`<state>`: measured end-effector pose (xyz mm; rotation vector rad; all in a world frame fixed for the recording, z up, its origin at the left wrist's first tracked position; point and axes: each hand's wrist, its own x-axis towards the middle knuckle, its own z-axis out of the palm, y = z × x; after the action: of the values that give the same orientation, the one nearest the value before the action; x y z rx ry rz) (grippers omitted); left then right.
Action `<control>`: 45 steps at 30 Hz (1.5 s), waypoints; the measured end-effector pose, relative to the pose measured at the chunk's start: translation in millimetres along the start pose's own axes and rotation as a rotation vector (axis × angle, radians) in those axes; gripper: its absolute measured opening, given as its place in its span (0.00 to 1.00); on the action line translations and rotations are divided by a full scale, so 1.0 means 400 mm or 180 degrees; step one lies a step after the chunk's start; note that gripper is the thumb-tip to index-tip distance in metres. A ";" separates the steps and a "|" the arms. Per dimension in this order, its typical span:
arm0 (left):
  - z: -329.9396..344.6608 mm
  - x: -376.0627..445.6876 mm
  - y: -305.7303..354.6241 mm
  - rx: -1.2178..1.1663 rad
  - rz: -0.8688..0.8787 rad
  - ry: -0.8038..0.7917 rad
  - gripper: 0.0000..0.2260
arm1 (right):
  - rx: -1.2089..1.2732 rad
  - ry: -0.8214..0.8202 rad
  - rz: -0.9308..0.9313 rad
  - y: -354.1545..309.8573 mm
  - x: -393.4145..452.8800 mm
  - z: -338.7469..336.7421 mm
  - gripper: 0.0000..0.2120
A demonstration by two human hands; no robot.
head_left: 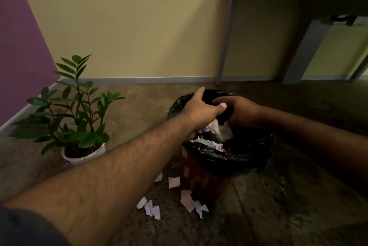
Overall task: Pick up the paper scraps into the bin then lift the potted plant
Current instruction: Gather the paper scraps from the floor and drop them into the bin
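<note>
The brown speckled floor (pixel 139 106) is rough and patchy, and it meets a smooth pale yellow wall (pixel 139 22) at a thin grey strip. On the left the wall turns purple. A grey table leg (pixel 304 52) stands far back on the right.

Two bare arms reach forward from the bottom of the view, both stretched out over the dark round bin with a shiny black plastic bag in it (pixel 229 156). The bag is crinkly and folds over the rim. The left hand (pixel 201 108) lies palm down over the far left side of the bin's mouth, with its fingers spread and curved onto the bag and the thumb sticking out to the right. The right hand (pixel 239 112) is curled just beside it, and its fingers point down into the bin. A blurry white lump shows under both hands, but I cannot tell if the fingers are pinching it.

The green potted plant in a round white pot (pixel 79 126) stands on the floor, left of the bin and well apart from it. Its leaves are smooth, shiny and pointed.

Small torn white paper scraps (pixel 187 200) lie on the floor just in front of the bin. More scraps sit inside the bag.
</note>
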<state>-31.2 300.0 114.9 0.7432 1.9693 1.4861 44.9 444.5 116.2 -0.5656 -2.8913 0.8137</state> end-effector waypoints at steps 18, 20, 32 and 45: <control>-0.368 -0.408 -0.495 0.2256 0.1162 0.1004 0.03 | -0.0064 0.1076 -0.1424 -0.348 0.003 0.199 0.06; -0.416 -0.458 -0.633 0.2748 0.0538 0.0962 0.08 | -0.0219 0.0842 -0.1695 -0.363 -0.020 0.261 0.07; -0.554 -0.499 -0.948 0.2947 -0.1856 0.1081 0.46 | -0.0998 -0.1006 -0.1316 -0.230 -0.097 0.569 0.15; -0.666 -0.144 -0.896 0.2038 -0.0671 0.1464 0.32 | -0.0881 -0.0690 0.0135 -0.203 0.070 0.799 0.36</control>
<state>-217.2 -0.2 -164.6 0.4288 2.8322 0.9472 -64.7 234.9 -115.4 -0.5981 -3.2297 0.5091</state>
